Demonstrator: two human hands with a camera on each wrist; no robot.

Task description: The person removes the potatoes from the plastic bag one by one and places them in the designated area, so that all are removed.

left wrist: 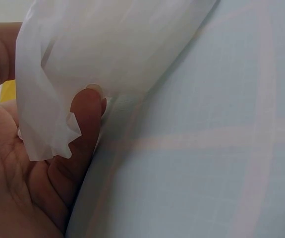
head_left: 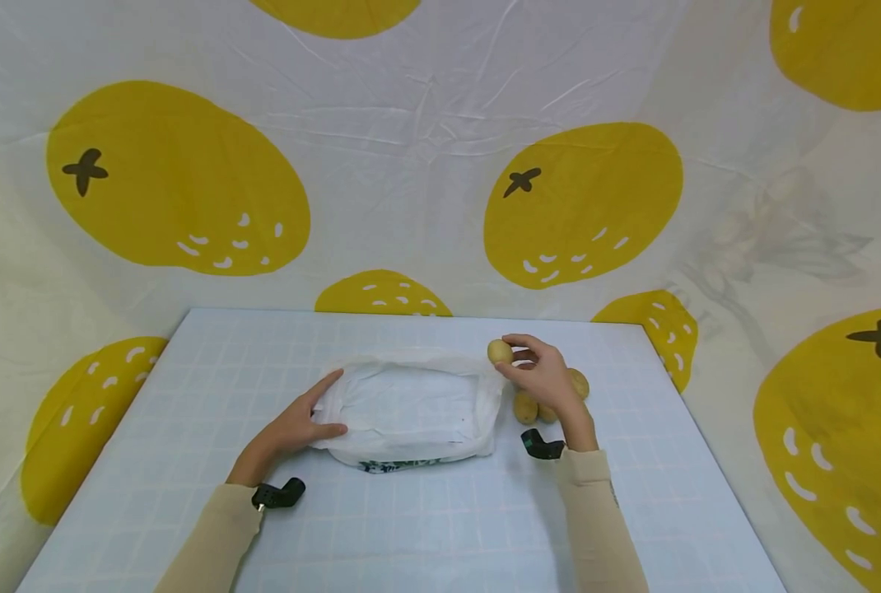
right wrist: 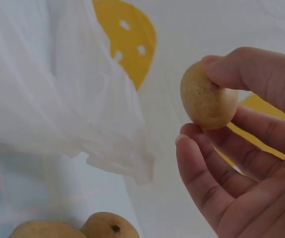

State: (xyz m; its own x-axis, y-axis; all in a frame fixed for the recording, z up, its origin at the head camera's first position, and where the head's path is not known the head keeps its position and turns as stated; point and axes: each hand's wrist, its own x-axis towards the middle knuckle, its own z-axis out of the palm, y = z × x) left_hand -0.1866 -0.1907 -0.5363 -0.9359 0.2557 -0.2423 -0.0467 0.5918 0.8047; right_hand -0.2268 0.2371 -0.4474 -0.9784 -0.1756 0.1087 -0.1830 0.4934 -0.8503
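Note:
A white plastic bag (head_left: 411, 445) lies on the table with its mouth spread wide. My left hand (head_left: 295, 427) holds its left rim, thumb and index finger apart; in the left wrist view, plastic (left wrist: 107, 49) hangs over the palm and curled fingers (left wrist: 88, 116) press against it. Past the bag's right rim, my right hand (head_left: 544, 375) pinches a small potato (head_left: 500, 352) between thumb and fingers, raised above the table. The right wrist view shows this potato (right wrist: 206, 96) beside the bag's hanging edge (right wrist: 102, 99). Beneath the right hand lie several more potatoes (head_left: 525, 407), partly hidden.
The table (head_left: 426, 535) has a pale checked cover. Behind it and at both sides hangs a white cloth (head_left: 396, 206) printed with large yellow fruit. Black wrist cameras (head_left: 279, 493) sit on both forearms.

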